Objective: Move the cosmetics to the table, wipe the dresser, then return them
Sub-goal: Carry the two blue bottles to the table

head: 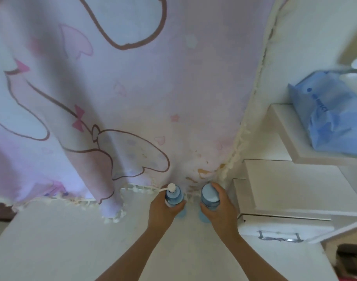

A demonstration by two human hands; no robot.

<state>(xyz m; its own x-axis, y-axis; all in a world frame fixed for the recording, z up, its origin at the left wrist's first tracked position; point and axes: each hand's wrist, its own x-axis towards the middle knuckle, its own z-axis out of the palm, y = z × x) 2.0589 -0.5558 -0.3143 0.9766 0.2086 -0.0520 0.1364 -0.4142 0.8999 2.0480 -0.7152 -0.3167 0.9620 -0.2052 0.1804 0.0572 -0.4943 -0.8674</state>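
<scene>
White surface [72,240] runs beneath a pink cartoon-printed curtain [133,88], with a blue packet [331,118] on a stepped white shelf [289,134] to the right. The left hand [162,209] has its fingers curled round a blue pump bottle [173,196]; the right hand [219,207] has its fingers wrapped round a blue capped bottle [209,196]. Both bottles are upright, just beside each other, at the surface's back edge near the curtain hem; whether their bases rest on it cannot be told.
</scene>
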